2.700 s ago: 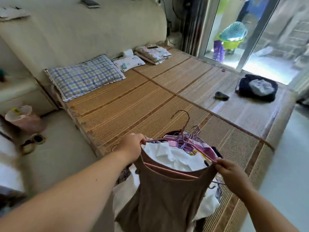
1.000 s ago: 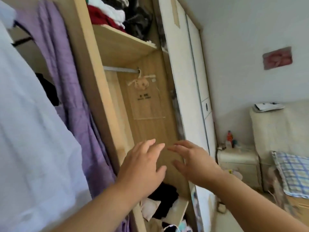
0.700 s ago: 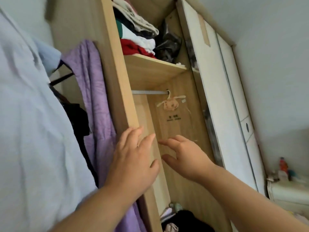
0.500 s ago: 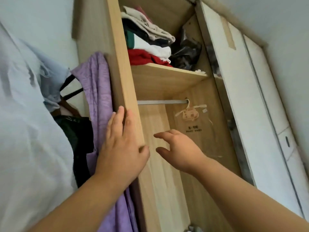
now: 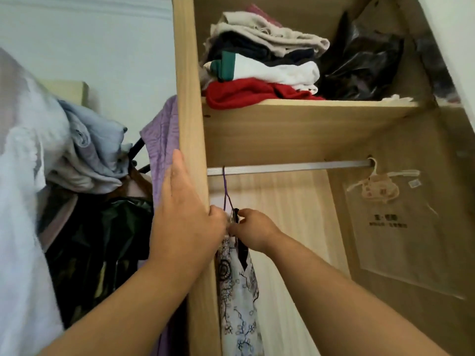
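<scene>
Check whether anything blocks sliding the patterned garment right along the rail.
Nothing visible does: the rail is bare from the purple hanger to the pale hanger at its right end. The right hand pinches the patterned garment near its top.

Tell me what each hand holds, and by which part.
Right hand pinches the patterned garment at its top, under the purple hanger. Left hand grips nothing, resting flat on the wardrobe panel.

**The count, kind by kind**

Two grips: left grip (image 5: 185, 222), right grip (image 5: 253, 232). One rail (image 5: 295, 167) carries two hangers: a purple hanger (image 5: 226, 191) and a white hanger (image 5: 374, 168). One patterned dress (image 5: 239, 291), one clear bag (image 5: 401, 227). One shelf (image 5: 308, 109) bears one black bag (image 5: 359, 60) and at least five folded pieces: pink piece (image 5: 259, 11), beige piece (image 5: 270, 34), dark piece (image 5: 246, 47), white piece (image 5: 277, 71), red piece (image 5: 244, 93). One purple garment (image 5: 162, 145) hangs apart.
</scene>
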The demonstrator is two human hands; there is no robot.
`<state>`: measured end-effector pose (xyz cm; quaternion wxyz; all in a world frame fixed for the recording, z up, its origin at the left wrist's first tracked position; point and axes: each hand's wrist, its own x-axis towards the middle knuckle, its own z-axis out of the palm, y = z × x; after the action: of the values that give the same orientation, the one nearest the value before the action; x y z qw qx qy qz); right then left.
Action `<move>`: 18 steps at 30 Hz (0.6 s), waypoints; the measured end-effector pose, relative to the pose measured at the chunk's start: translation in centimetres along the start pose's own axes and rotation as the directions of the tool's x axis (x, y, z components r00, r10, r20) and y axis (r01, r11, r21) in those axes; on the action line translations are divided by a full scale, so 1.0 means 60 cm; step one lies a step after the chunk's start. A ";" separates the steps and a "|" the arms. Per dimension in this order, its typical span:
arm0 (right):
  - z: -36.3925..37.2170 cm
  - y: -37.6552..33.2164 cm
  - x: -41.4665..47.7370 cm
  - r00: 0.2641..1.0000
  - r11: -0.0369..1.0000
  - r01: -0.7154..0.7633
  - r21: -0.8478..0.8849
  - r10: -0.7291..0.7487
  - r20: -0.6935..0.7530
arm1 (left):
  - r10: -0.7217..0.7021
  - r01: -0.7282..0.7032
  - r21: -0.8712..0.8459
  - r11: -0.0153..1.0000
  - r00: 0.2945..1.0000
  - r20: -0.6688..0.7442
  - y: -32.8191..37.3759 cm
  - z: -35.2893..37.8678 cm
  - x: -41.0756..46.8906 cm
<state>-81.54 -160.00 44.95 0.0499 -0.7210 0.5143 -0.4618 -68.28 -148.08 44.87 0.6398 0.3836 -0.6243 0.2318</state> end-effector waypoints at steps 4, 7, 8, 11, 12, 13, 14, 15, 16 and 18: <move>0.027 -0.014 0.031 1.000 0.985 -0.022 0.173 0.019 0.016 | -0.003 0.003 0.047 0.999 1.000 -0.005 0.003 0.002 0.001; 0.045 -0.020 0.047 0.995 0.983 -0.098 0.156 0.091 0.050 | -0.007 0.007 0.052 0.999 1.000 0.004 0.003 0.001 0.003; 0.051 -0.018 0.053 0.993 0.983 -0.114 0.143 0.107 0.054 | -0.005 0.005 0.053 0.999 1.000 0.000 0.003 0.000 0.003; 0.059 -0.006 0.068 0.991 0.978 -0.136 0.160 0.137 0.005 | 0.004 -0.003 0.049 0.999 1.000 -0.007 0.002 -0.001 0.002; 0.056 -0.001 0.069 0.990 0.973 -0.133 0.188 0.138 -0.016 | 0.000 0.000 0.044 0.999 1.000 -0.003 0.001 -0.001 0.001; 0.051 0.006 0.069 0.990 0.971 -0.125 0.205 0.135 -0.036 | -0.003 0.003 0.042 0.999 1.000 0.001 0.000 -0.002 0.001; 0.045 0.012 0.070 0.990 0.971 -0.116 0.208 0.129 -0.054 | -0.001 0.001 0.045 0.999 1.000 0.006 -0.001 -0.003 0.000; 0.036 0.020 0.071 0.990 0.973 -0.104 0.208 0.121 -0.072 | 0.006 -0.007 0.048 0.999 1.000 0.007 -0.001 -0.003 0.000; 0.025 0.026 0.071 0.990 0.976 -0.086 0.202 0.106 -0.090 | 0.014 -0.014 0.052 0.999 1.000 0.007 -0.001 -0.003 0.000; 0.002 0.035 0.071 0.989 0.979 -0.039 0.202 0.067 -0.130 | 0.019 -0.020 0.052 0.998 1.000 0.007 0.000 -0.002 -0.001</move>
<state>-82.72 -164.36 46.35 0.0988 -0.6651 0.4867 -0.5576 -68.20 -147.98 44.84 0.6255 0.3946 -0.6237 0.2530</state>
